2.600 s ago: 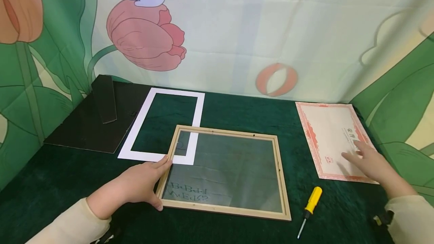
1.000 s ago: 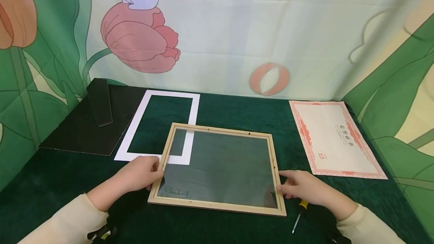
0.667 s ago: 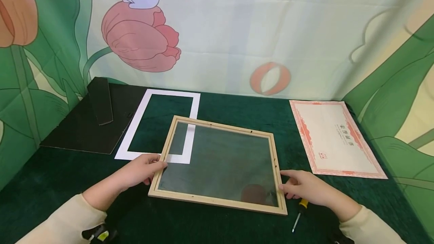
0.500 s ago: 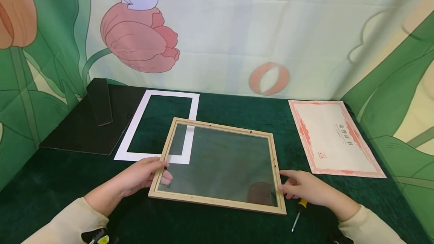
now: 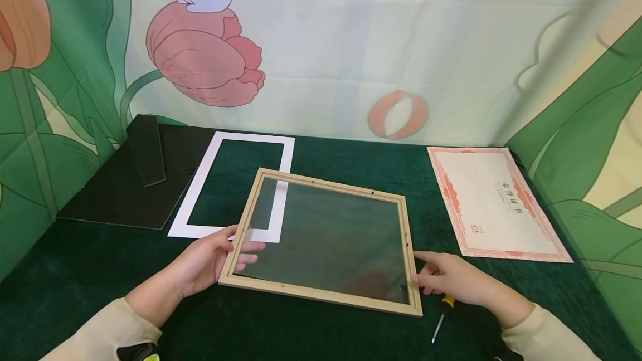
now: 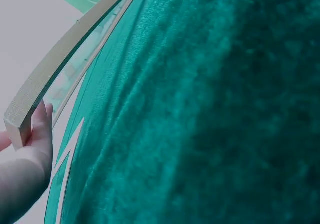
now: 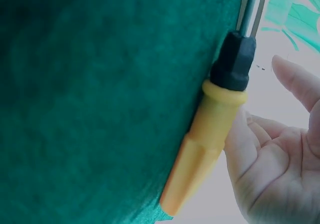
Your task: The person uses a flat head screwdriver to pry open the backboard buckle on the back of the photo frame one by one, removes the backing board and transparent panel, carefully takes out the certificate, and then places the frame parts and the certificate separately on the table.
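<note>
A light wooden picture frame (image 5: 321, 293) with a clear pane (image 5: 326, 238) is tilted, its left side raised above the green cloth and its right side low. My left hand (image 5: 200, 263) grips the left bar, with fingers showing through the pane from beneath. In the left wrist view, the frame's corner (image 6: 17, 119) sits in that hand. At the right bar, my right hand (image 5: 453, 277) holds the edge, thumb tip over the wood and index fingertip at the outer side. A yellow-handled screwdriver (image 5: 448, 302) lies just below this hand; its handle (image 7: 205, 139) looms large in the right wrist view.
A white mat border (image 5: 200, 188) lies behind the frame's left side, partly seen through the pane. Left of it is a black backing board (image 5: 110, 194) with a stand flap (image 5: 146, 152). A red-bordered certificate (image 5: 481, 199) lies at right. A printed curtain (image 5: 321, 43) hangs behind.
My right hand has come from over the certificate to the frame's right edge. The left side of the frame has risen, and my left fingers have slid underneath it.
</note>
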The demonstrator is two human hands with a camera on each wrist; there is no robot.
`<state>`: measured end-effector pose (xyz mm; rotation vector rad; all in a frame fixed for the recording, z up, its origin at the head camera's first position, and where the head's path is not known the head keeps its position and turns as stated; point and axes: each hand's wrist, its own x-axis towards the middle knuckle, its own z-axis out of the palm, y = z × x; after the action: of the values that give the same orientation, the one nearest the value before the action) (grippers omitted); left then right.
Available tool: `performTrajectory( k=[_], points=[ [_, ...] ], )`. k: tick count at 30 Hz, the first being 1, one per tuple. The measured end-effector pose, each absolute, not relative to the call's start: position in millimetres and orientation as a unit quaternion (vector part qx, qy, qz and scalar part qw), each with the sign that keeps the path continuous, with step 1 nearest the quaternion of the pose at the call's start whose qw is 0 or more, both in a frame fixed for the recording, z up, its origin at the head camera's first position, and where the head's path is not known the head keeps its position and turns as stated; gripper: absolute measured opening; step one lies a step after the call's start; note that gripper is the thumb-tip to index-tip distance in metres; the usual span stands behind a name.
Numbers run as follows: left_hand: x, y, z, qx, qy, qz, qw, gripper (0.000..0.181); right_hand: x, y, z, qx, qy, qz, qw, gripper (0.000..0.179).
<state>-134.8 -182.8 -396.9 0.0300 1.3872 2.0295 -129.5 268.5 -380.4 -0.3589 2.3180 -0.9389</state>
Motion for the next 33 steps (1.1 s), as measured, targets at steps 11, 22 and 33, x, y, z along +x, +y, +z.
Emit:
performTrajectory(
  k=[11,22,33],
  points=[
    [-134.0,-181.7,-399.6,0.032,0.619,0.727,0.295,0.060,-130.2,267.8,-379.7,-0.133,0.875,-0.351,0.305,0.069],
    [-132.8,-181.3,-402.3,0.036,0.709,0.648,0.276,0.047,-130.2,267.5,-381.7,-0.136,0.876,-0.348,0.304,0.070],
    [-126.4,-173.5,-391.7,0.060,0.830,0.515,0.206,0.037,-129.7,267.9,-381.2,-0.137,0.878,-0.347,0.301,0.069]
  ],
)
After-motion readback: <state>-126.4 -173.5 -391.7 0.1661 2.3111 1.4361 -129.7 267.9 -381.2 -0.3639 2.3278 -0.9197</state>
